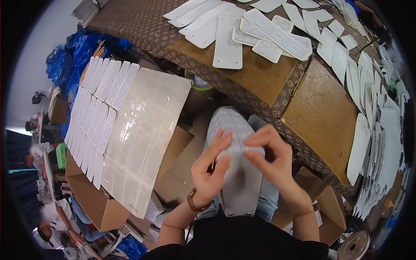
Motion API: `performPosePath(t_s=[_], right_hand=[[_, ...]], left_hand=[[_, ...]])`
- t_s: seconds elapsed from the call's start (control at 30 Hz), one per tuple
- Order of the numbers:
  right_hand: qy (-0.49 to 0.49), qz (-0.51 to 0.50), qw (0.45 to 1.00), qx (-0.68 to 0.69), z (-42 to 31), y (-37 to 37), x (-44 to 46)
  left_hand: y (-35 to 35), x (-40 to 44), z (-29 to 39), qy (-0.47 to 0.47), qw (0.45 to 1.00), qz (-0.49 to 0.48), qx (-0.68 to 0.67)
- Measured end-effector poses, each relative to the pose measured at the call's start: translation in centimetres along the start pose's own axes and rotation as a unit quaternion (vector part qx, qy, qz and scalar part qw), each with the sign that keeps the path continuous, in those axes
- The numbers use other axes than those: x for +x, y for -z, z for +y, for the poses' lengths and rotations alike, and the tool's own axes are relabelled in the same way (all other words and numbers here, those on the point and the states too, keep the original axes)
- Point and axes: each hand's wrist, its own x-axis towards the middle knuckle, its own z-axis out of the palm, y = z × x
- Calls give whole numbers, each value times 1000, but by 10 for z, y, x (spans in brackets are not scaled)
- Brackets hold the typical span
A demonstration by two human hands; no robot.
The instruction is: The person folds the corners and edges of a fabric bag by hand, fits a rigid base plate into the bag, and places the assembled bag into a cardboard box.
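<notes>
Above my lap, both of my hands meet at a small white piece [236, 150], slightly blurred and partly covered by fingers. The thumb and fingers of my left hand [210, 169] pinch its left side. From the right, my right hand [273, 158] grips the other end between thumb and bent fingers. Beneath them, a long pale grey panel [241, 193] lies along my lap, with two metal studs at its near end. Its far end is rounded and shows a faint pattern.
At left, a glossy board [141, 130] carries rows of patterned white panels [93, 115] over a cardboard box [89, 201]. Ahead, the cloth-covered table [143, 26] holds brown boards [320, 117] and loose white panels [229, 39]. Another open box [331, 212] stands right. People sit far left.
</notes>
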Motion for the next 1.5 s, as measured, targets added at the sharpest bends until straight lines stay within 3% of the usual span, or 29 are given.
performPosePath(t_s=[0.13, 0.23, 0.37, 0.5, 0.63, 0.93, 1.13, 1.23, 1.37, 1.5], right_hand=[[-73, 27, 996, 46, 7, 9, 42], [-129, 83, 979, 134, 20, 11, 57], [-78, 89, 981, 156, 3, -10, 61], [-84, 107, 983, 120, -15, -8, 67], [-97, 130, 983, 91, 11, -15, 67], [-117, 132, 984, 16, 17, -11, 61], [-6, 137, 991, 11, 40, -8, -21], [-55, 104, 991, 66, 47, -14, -61], [-117, 157, 975, 104, 34, -28, -69], [-132, 133, 976, 107, 36, -27, -70]], left_hand=[[-15, -2, -2, 62, 997, 32, -35], [-24, -26, -10, 94, 995, -5, -21], [-37, -27, 7, 137, 981, 18, -138], [-26, -12, 10, 177, 967, -3, -181], [-27, -19, -14, 206, 962, 3, -180], [-27, -19, -22, 221, 965, -38, -138], [-19, -17, -21, 192, 966, -10, -171], [-20, -20, -22, 194, 965, -4, -175], [-27, -18, -23, 188, 966, -24, -174], [-25, -20, -22, 205, 963, -25, -175]])
